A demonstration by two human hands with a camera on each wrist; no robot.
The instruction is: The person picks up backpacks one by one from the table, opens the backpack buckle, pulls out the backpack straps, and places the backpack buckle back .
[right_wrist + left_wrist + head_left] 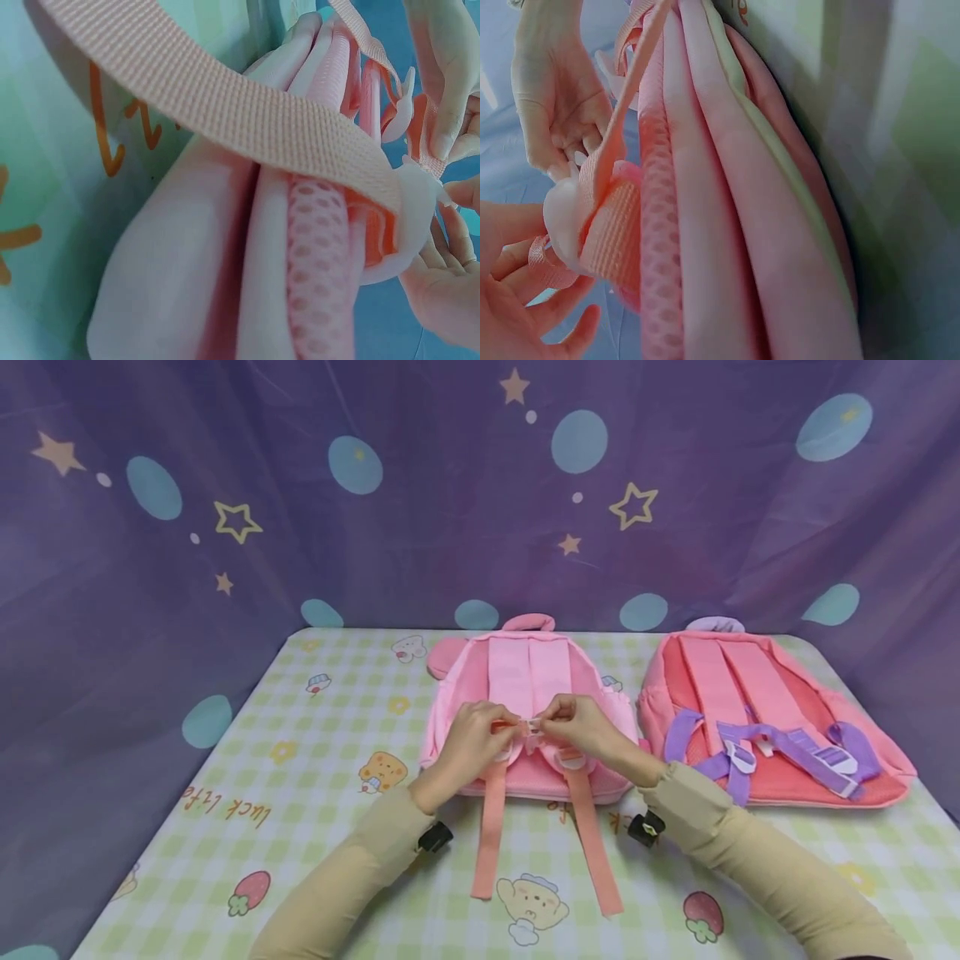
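A light pink backpack (pixel 442 727) lies with its shoulder-strap side up, and both hands meet over its middle. Between them is a small white plastic buckle (pixel 533 725). My left hand (pixel 474 739) pinches the peach webbing (pixel 427 150) beside that buckle. From the other side, the fingertips of my right hand (pixel 581 722) pinch the buckle's right end. Two peach strap tails, a left one (pixel 491 835) and a right one (pixel 594 843), hang toward the front. White strap adjusters, one (pixel 416 217) large in the right wrist view, partly hide the fingers.
To the right lies a darker pink backpack (pixel 765 693) with purple straps (pixel 806 752) and white buckles. A green checked tablecloth (pixel 315 860) with printed figures covers the table. Behind hangs a purple curtain (pixel 450 527) with stars.
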